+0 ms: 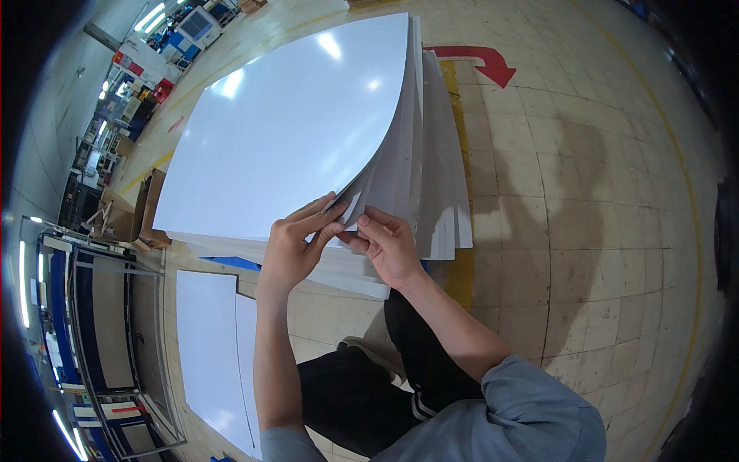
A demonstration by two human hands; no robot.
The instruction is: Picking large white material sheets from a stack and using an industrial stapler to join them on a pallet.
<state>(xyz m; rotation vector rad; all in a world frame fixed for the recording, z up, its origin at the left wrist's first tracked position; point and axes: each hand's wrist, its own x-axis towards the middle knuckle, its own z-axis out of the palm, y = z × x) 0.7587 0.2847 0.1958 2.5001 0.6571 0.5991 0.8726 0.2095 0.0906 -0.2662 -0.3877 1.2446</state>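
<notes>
A large glossy white sheet (292, 123) tops a tall stack, its near right corner bent upward. My left hand (296, 239) is closed on that corner, fingers over the top and thumb at the edge. Just to its right, my right hand (391, 246) has thumb and fingers pinched together at the same corner. What those fingertips hold is too small to tell. A pale, narrow flap (352, 208) shows between the two hands. Below, more white sheets (439, 169) lie unevenly stacked, several sticking out on the right.
Two white panels (208, 331) lie low at the left, beside a metal-framed rack (127, 331). Cardboard boxes (146, 208) stand past the stack's left side. A red arrow (493, 65) and yellow lines mark the tiled floor (577, 269). My legs are close to the stack.
</notes>
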